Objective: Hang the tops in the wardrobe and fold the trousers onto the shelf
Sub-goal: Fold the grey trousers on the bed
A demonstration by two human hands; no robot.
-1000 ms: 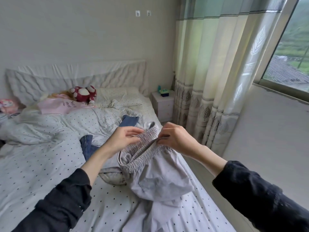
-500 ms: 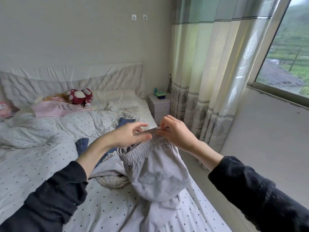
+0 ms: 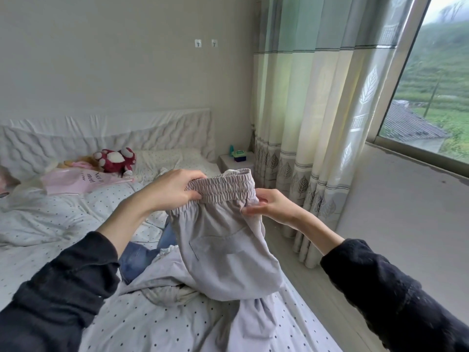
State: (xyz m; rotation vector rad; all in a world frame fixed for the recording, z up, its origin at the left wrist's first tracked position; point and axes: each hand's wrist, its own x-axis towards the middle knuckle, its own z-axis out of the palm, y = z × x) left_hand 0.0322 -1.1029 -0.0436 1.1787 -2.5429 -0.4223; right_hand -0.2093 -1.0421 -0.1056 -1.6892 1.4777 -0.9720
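Pale grey trousers (image 3: 223,250) with an elastic waistband hang in front of me above the bed. My left hand (image 3: 175,186) grips the left end of the waistband. At the right end my right hand (image 3: 269,205) pinches the fabric just below the band. The trouser legs trail down onto the dotted bed sheet (image 3: 152,323). Blue jeans (image 3: 142,255) lie crumpled on the bed behind the trousers, partly hidden by them. No wardrobe or shelf is in view.
A red and white plush toy (image 3: 114,160) and a pink cushion (image 3: 76,179) lie near the headboard. A white bedside table (image 3: 236,161) stands by the long curtain (image 3: 317,123). A narrow strip of floor runs between bed and wall.
Both hands have lifted the waistband higher and spread it apart sideways. It now stretches flat between them instead of bunched. The camera view has tilted up slightly.
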